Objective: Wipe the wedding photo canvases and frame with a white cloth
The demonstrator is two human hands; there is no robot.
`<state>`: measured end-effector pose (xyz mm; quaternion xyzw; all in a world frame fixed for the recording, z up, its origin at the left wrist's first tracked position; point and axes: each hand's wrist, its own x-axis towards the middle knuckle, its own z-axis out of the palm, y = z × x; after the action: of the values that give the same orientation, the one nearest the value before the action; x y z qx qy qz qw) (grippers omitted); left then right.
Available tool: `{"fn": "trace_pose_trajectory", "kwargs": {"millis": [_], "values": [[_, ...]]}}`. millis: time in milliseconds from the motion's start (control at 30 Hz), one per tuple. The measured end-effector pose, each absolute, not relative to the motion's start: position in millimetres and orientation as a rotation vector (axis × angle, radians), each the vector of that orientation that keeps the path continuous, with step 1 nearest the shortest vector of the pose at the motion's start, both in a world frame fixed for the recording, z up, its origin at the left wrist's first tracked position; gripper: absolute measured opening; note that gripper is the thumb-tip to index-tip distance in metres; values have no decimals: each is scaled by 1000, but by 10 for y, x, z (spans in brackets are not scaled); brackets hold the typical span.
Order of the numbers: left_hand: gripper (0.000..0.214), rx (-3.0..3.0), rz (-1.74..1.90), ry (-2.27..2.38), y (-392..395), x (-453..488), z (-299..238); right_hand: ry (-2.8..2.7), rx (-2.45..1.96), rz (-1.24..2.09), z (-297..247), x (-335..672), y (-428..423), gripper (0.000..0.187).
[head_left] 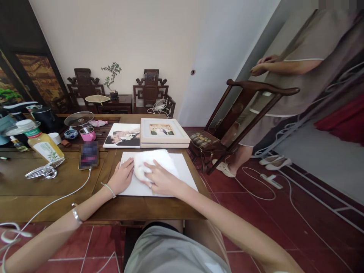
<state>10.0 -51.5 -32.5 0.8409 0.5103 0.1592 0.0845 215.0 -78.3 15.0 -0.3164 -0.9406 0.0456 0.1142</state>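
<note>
A flat white board or album [183, 176] lies on the wooden table in front of me. On top of it is a bunched, soft white cloth [163, 157]. My right hand [159, 178] has its fingers bent and pressed into the cloth, gripping it against the board. At the board's left edge rests my left hand [123, 176], fingers stretched out beside the cloth and holding nothing. Just behind the board are a photo album [123, 132] and a pale box with a framed picture [165, 131].
A charging phone [88, 155], a silver hair claw [47, 170], a bottle of yellow liquid [42, 142] and a pink cup [87, 133] stand or lie at left. A wooden chair [236, 110] with a plaid bag [201, 140] is at right, and a person [295, 72] stands behind it.
</note>
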Motion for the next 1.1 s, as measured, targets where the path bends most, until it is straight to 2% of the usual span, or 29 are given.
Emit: {"fn": "trace_pose_trajectory", "kwargs": {"millis": [267, 500, 667, 767, 900, 1100], "values": [[51, 2549, 354, 1530, -538, 92, -282, -2733, -851, 265, 108, 2204, -1469, 22], [44, 2515, 485, 1524, -513, 93, -348, -2631, -1051, 180, 103, 2153, -821, 26], [49, 2326, 762, 1451, -493, 92, -342, -2558, -1227, 96, 118, 2049, -310, 35], [52, 2127, 1049, 1412, -485, 90, -293, -2574, -1205, 90, 118, 1931, -268, 30], [55, 1820, 1300, 1397, -454, 58, -262, -2670, -1057, 134, 105, 1735, -499, 17], [55, 1716, 1373, 1353, -443, 37, -248, -2808, -704, 274, 149, 1741, -1095, 20]]}}
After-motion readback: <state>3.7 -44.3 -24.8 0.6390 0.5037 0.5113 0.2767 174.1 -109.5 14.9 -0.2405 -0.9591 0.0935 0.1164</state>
